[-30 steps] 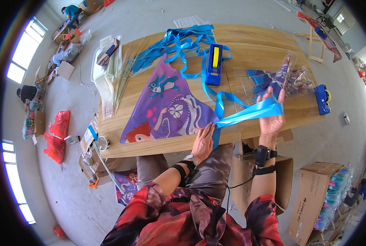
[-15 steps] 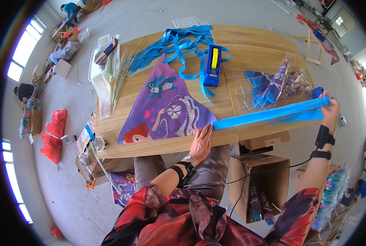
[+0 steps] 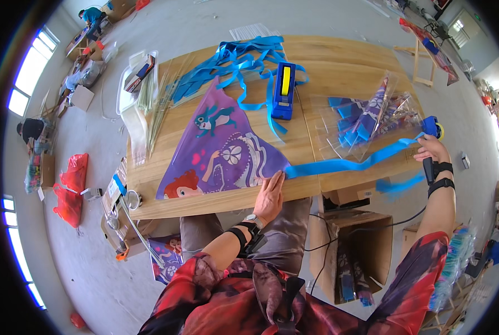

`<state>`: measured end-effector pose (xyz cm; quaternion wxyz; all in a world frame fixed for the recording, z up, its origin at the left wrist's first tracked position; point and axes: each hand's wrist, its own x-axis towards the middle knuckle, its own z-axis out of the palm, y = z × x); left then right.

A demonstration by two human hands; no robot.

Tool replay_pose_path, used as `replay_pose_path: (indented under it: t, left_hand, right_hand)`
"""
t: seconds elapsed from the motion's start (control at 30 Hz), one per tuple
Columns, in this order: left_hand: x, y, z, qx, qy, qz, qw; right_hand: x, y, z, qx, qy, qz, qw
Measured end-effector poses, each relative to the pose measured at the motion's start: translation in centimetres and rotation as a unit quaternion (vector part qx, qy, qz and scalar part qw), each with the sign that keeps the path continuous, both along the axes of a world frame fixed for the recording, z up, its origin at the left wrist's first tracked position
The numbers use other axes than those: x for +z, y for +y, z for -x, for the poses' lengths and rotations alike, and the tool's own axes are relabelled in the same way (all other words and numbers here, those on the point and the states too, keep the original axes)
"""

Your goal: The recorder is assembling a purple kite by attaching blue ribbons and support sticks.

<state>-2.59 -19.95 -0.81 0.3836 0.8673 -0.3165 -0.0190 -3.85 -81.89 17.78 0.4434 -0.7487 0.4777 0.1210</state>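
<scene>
A purple, roughly triangular kite sheet with a cartoon print lies flat on the wooden table. My left hand rests over its lower right corner, fingers stretched out and pressing down. From that corner a blue ribbon runs rightward, slightly slack and rippled, across the table. Its far part is pinched in my right hand, close to a small blue tape dispenser at the table's right edge. Another length of blue ribbon, smeared by motion, hangs below, left of my right wrist.
A blue tape dispenser with yellow tape stands beyond the kite sheet, beside a heap of blue ribbons. Thin sticks lie at left. Bagged kites sit at right. Below the table edge stands an open cardboard box.
My right hand has moved slightly left and down, so the taut ribbon has slackened. A lower length of ribbon has swung down. My left hand stays on the corner.
</scene>
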Motion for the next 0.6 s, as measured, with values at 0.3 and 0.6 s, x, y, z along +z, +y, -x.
replay_pose_path:
  t: [0.3,0.6]
  left_hand:
    - [-0.3,0.2,0.0,0.009,0.012,-0.009,1.0]
    - [-0.4,-0.5,0.0,0.006,0.013,0.018,1.0]
  right_hand:
    - [-2.6,21.6,-0.2,0.049,-0.268,-0.096,0.957]
    - [-16.6,41.5,5.7,-0.248,-0.342,-0.461,0.781]
